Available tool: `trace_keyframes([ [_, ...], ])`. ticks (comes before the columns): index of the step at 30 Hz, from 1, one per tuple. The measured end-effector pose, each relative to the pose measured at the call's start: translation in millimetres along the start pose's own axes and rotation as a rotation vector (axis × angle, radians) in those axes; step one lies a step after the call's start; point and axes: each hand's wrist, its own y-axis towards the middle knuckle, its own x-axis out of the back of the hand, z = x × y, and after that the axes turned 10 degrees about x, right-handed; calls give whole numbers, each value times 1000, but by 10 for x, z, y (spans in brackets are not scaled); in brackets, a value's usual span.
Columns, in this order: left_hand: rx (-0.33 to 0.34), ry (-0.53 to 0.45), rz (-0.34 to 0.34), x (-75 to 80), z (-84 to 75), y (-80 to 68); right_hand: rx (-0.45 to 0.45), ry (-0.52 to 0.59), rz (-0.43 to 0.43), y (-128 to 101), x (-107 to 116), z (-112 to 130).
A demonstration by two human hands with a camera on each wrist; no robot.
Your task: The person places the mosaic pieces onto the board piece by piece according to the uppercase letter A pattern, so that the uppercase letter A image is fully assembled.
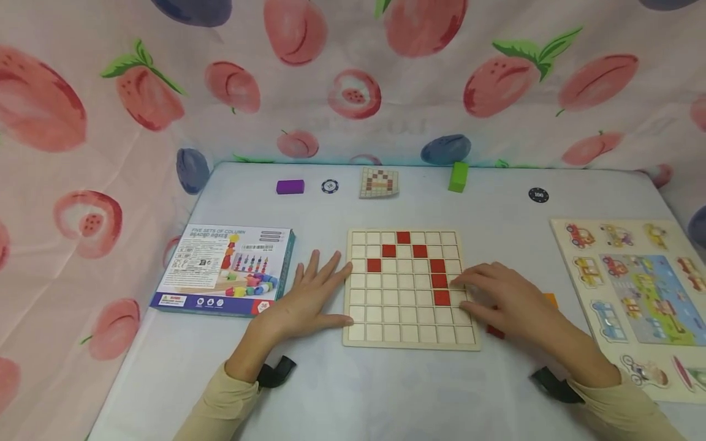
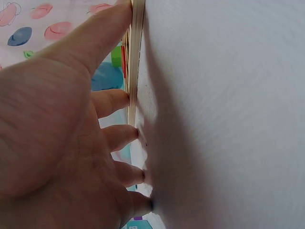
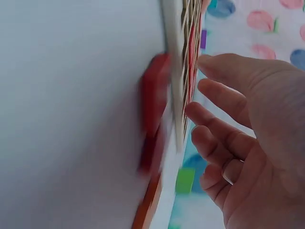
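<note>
A wooden grid board [image 1: 386,334] lies flat in the middle, with several red square tiles [image 1: 439,280] set in its cells in a slanted outline. My left hand [image 1: 306,303] is spread wide, its thumb and index fingertips at the board's left edge. In the left wrist view, the board's side [image 2: 137,28] meets the thumb. Over the board's right edge hovers my right hand [image 1: 510,303], fingers slightly bent, nothing visible between them. Beneath it, partly hidden in the head view, are loose red tiles [image 3: 156,90] and an orange piece [image 3: 147,202], blurred in the right wrist view.
A boxed bead set [image 1: 231,269] lies left, a picture puzzle board [image 1: 618,245] right. Along the back are a purple block [image 1: 290,187], a blue-and-white chip [image 1: 330,186], a small pattern card [image 1: 379,183], a green block [image 1: 458,177] and a black chip [image 1: 538,195].
</note>
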Motion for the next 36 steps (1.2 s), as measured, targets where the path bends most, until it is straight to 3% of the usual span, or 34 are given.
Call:
trace_keyframes([
  [5,4,1,-6,11,10,-11,-36,-58,-23,-303,60,-117],
  [15,3,-7,-5,16,9,-27,67,-127,-68,-532,97,-237],
  [25,-2,-12,-4,-4,4,-16,13,-137,39,-507,149,-212],
  [31,-4,-4,-1,-4,2,-9,45,-178,3,-394,154,-200],
  [36,-3,-2,2,2,2,-3,100,-153,-29,-100,122,-70],
])
